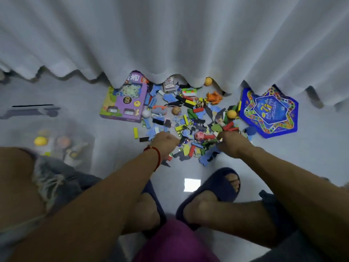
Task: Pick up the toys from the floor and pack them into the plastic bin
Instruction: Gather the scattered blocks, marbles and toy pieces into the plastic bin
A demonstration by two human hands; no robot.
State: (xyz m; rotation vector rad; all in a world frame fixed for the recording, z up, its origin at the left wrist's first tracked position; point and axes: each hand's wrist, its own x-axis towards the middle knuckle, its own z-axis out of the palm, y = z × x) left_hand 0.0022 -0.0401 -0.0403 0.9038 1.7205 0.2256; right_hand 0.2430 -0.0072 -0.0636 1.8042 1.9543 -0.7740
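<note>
While blurred, plastic bin (62, 140) hides its toys (40, 141).

Two hands are counted: left (166, 142), right (233, 144). Two orange balls are seen, one by the curtain hem (208, 81), one amid the pile (232, 114). One white ball (146, 114), one speckled tan ball (176, 111) and one pink spotted ball (198, 136) are noted. One purple toy box (125, 100), one blue star-shaped game board (270, 112), one card pack (169, 85), one orange figure (214, 97). One clear bin (62, 144), approx. two or three blurred round toys inside. Small blocks and foam pcs (190, 118): too many and too blurred to be counted.
</note>
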